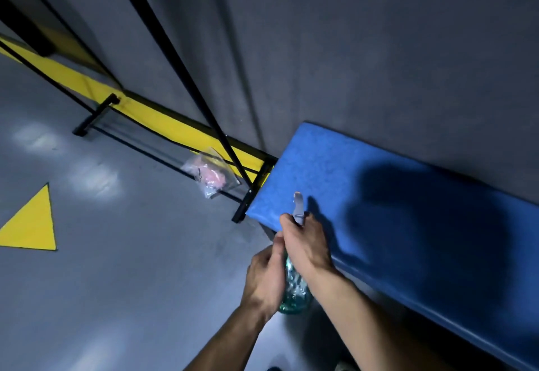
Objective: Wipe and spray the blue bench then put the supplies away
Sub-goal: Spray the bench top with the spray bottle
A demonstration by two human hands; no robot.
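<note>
The bottle (294, 286), a clear greenish spray bottle with a pale grey trigger head, is held over the near left corner of the bench (393, 195), just off its front edge and above the floor (131, 254). Its long axis runs nearly upright in the view, base toward the person and head away, with the nozzle tip pointing up and slightly left, over the corner of the blue pad. The right hand (306, 242) grips the neck of the bottle just under the trigger head, fingers curled round it, thumb on the left side. The left hand (267, 275) wraps round the body of the bottle from the left, lower than the right hand, so the glassy base shows between the two wrists. Both forearms come in from the bottom edge. A dark shadow lies across the middle of the bench, right of the hands. Left of the bench, a small clear bag (210, 175) with something pink inside lies on the floor, against the black frame (250, 186) at the end of the bench. Behind the bench stands a grey wall (379, 49), with a yellow strip (163, 119) at its foot to the left. Far left of the bench, a yellow triangle (32, 224) is painted on the floor.
</note>
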